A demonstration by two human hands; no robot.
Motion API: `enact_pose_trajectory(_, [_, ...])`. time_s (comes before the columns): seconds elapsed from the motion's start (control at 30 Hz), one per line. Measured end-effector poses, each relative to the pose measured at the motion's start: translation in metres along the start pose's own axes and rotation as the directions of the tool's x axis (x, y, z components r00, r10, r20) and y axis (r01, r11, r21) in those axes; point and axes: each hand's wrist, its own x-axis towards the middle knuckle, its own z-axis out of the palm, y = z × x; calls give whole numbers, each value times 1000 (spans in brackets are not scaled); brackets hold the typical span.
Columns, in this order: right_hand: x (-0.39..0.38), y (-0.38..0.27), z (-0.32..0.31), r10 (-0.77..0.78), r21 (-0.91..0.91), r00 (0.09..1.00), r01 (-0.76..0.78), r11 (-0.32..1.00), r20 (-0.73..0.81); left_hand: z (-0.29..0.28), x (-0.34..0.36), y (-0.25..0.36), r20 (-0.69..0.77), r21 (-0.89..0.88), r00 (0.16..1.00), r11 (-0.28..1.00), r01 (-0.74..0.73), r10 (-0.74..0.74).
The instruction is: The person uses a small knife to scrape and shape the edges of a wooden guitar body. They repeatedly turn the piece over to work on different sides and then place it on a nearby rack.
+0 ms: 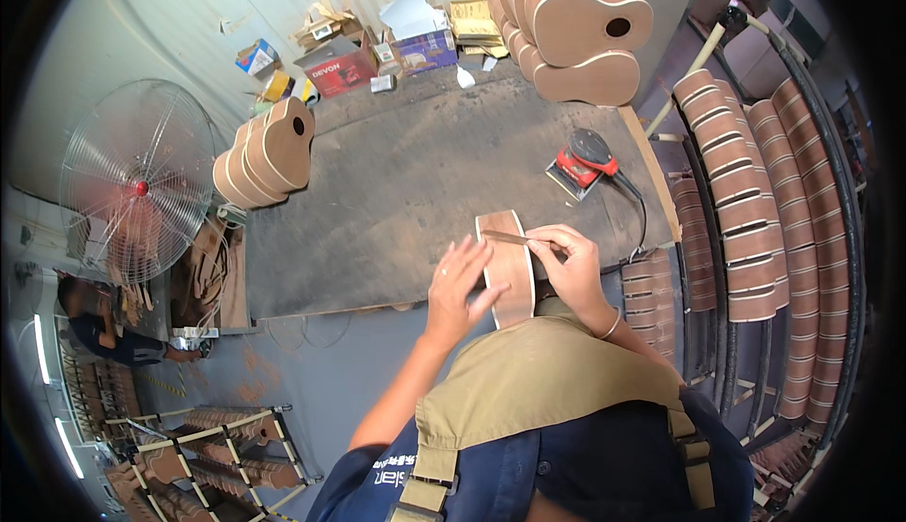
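Observation:
A small wooden guitar body (511, 281), ukulele-like, stands on edge between my chest and the bench, its curved side with pale edges facing up. My left hand (460, 288) is at the body's left edge, fingers stretched and apart, holding nothing. Between the thumb and fingers of my right hand (574, 267) is a thin, flat, dark brown strip (505, 237). It lies across the body's side near the far end; whether it is a file or a scraper I cannot tell. My apron hides the body's near end.
A red and black sander (582, 161) with a cord sits on the dark workbench (396, 201). Guitar bodies are stacked at the back right (585, 26) and left (274, 154). Boxes (340, 67) line the wall. A fan (140, 182) stands left; loaded racks (731, 201) stand right. Another person (99, 328) is far left.

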Motion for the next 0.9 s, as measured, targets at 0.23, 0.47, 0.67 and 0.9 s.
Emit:
enact_pose_trajectory(0.23, [63,-2,19,-239,-311,936,315,897,259,-30,45,-11,-218,-127,961,981,145,-170])
enact_pose_trajectory(0.47, [99,0,31,-107,-265,885,248,932,454,-23,77,-63,237,-113,935,948,298,-265])
enact_pose_trajectory(0.67, [60,-23,10,-398,-283,791,559,780,465,-27,41,-30,-17,-83,997,994,71,-72])
enact_pose_trajectory(0.9, [31,-21,8,-493,-295,751,639,710,440,-38,28,-16,5,7,1000,1000,-23,23])
